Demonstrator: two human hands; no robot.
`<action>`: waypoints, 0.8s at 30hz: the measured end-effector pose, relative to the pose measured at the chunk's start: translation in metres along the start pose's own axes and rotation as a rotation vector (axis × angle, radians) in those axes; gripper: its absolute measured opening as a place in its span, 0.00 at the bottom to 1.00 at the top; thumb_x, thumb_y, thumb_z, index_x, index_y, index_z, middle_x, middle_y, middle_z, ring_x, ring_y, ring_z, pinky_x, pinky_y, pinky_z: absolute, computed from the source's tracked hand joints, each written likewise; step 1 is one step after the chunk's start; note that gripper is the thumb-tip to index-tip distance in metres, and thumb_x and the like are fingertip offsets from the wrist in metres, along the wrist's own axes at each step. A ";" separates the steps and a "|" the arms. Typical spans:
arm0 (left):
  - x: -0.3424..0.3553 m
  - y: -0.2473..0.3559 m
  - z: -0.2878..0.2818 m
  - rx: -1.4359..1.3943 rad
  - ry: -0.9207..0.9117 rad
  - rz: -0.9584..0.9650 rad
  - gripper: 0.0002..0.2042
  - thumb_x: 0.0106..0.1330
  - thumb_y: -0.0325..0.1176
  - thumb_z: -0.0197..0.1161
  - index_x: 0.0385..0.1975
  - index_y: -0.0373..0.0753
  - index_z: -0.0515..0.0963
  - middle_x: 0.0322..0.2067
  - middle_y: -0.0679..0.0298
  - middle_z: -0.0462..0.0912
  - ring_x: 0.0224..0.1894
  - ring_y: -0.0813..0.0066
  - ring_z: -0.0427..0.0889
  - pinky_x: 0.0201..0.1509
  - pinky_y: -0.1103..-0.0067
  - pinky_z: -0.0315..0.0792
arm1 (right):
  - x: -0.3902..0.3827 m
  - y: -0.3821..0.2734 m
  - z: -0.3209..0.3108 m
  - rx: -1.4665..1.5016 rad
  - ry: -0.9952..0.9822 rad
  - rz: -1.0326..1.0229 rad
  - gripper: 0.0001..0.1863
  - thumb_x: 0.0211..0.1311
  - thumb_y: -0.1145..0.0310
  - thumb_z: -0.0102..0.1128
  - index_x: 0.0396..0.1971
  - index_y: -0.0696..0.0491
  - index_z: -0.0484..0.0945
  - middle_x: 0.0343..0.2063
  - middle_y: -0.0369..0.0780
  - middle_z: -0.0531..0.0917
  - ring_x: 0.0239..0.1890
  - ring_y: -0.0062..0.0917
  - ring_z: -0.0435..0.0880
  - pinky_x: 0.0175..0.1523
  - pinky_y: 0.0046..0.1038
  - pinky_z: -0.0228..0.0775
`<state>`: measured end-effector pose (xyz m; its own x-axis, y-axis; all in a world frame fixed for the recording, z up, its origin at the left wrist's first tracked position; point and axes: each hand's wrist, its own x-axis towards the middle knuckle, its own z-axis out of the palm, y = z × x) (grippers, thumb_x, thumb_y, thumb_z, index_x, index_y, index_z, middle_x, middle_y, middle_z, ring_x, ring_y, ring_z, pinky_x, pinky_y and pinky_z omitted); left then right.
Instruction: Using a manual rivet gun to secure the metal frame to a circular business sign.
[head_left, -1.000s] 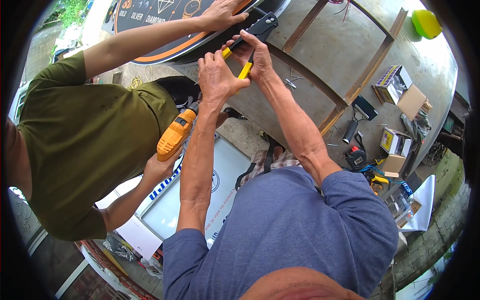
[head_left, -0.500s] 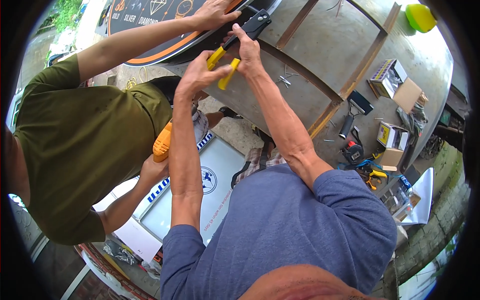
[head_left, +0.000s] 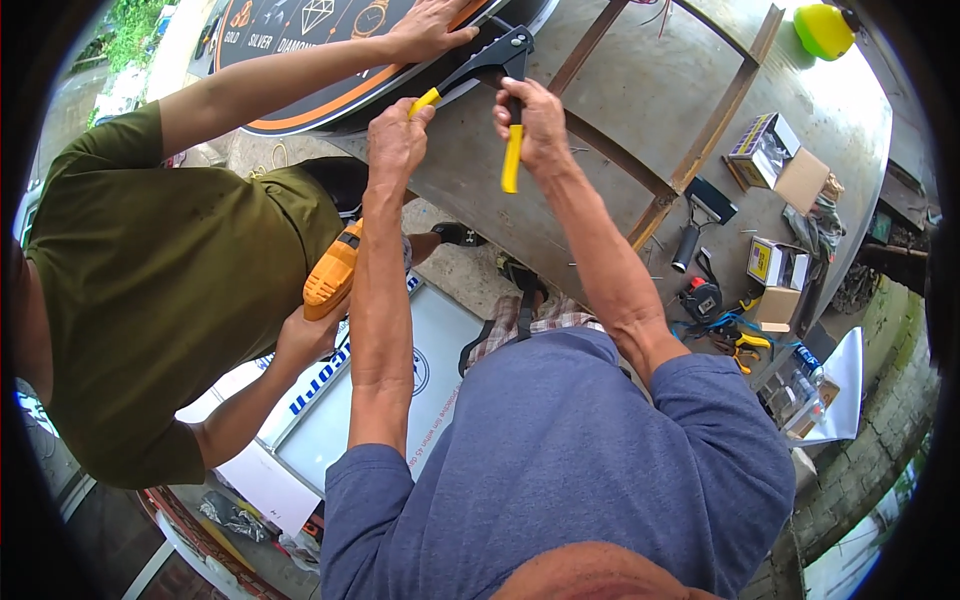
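Observation:
My left hand (head_left: 397, 145) is closed round one yellow-ended handle of a black hand riveter (head_left: 510, 52). My right hand (head_left: 535, 125) grips the other handle, whose yellow end sticks out below the fingers. The two handles are spread wide apart. The riveter's head is at the side of a round black sign (head_left: 345, 100) with an orange border; I cannot tell whether its nose touches the sign. On the sign's upper edge lies a co-worker's hand (head_left: 430, 32). That person's other hand (head_left: 305, 335) holds an orange power tool (head_left: 333, 275) beside my left forearm.
A rusty metal frame (head_left: 620, 160) rests on the metal table. Farther right are a roller (head_left: 710, 200), a tape measure (head_left: 703, 298), open small boxes (head_left: 765, 150), yellow-handled pliers (head_left: 752, 340) and a yellow-green bottle (head_left: 823, 32). A film-covered panel (head_left: 440, 335) lies below my left arm.
The riveter's handles have swung apart: my right hand has moved right and down, my left slightly left. The co-worker's hand stays on the sign.

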<state>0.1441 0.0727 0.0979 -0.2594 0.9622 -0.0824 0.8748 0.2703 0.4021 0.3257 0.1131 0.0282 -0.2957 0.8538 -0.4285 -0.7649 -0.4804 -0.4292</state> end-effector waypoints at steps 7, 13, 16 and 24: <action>-0.019 0.036 -0.003 0.234 -0.108 0.042 0.67 0.33 0.84 0.63 0.56 0.18 0.65 0.53 0.37 0.74 0.58 0.44 0.73 0.65 0.61 0.65 | 0.023 0.032 0.013 0.417 -0.244 0.200 0.21 0.59 0.67 0.65 0.49 0.62 0.73 0.47 0.50 0.82 0.49 0.37 0.83 0.57 0.42 0.77; -0.032 0.048 0.001 0.393 -0.127 0.149 0.64 0.25 0.78 0.74 0.52 0.21 0.66 0.50 0.39 0.75 0.58 0.46 0.74 0.66 0.63 0.64 | 0.024 0.029 0.019 0.345 -0.324 0.170 0.21 0.61 0.65 0.67 0.47 0.64 0.75 0.43 0.52 0.83 0.48 0.44 0.83 0.63 0.48 0.72; -0.026 0.048 -0.002 0.415 -0.171 0.062 0.58 0.28 0.67 0.80 0.52 0.24 0.67 0.51 0.42 0.76 0.59 0.48 0.75 0.64 0.64 0.68 | 0.027 0.039 0.025 0.310 -0.273 0.099 0.17 0.61 0.65 0.68 0.43 0.63 0.78 0.35 0.48 0.83 0.43 0.41 0.84 0.58 0.46 0.76; -0.014 0.033 0.012 0.340 -0.031 -0.027 0.31 0.39 0.47 0.81 0.42 0.37 0.80 0.33 0.52 0.87 0.36 0.57 0.89 0.43 0.67 0.82 | 0.049 0.052 0.048 0.045 0.162 -0.103 0.16 0.57 0.59 0.70 0.26 0.55 0.74 0.15 0.40 0.77 0.16 0.29 0.80 0.25 0.31 0.78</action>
<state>0.1815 0.0688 0.1016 -0.2761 0.9539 -0.1181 0.9556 0.2856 0.0725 0.2441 0.1395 0.0231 -0.1214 0.8524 -0.5085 -0.8123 -0.3798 -0.4427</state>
